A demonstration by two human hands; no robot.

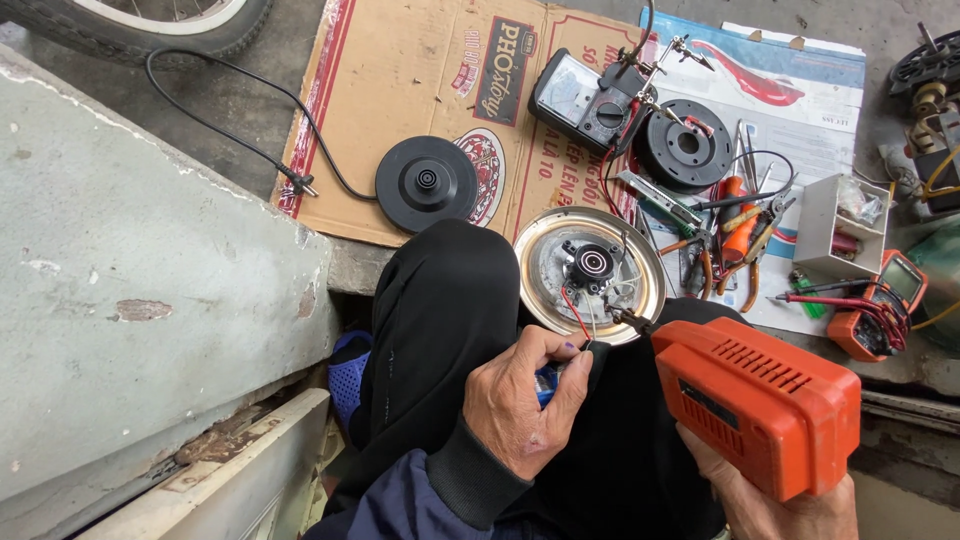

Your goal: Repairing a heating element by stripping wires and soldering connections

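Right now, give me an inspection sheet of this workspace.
Surface: flattened cardboard on concrete floor.
Job's things: round metal appliance base on the lap, red wire showing; orange power drill aimed at its edge.
Clutter: pliers, white parts box, two meters, black round base.
Hands: left hand pinches a small black part; right hand grips the drill.
Cables: black cord from the round base.
Surroundings: concrete step, tyre.

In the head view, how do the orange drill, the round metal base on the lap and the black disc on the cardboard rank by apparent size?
1. Orange drill, though nearness enlarges it.
2. Round metal base.
3. Black disc.
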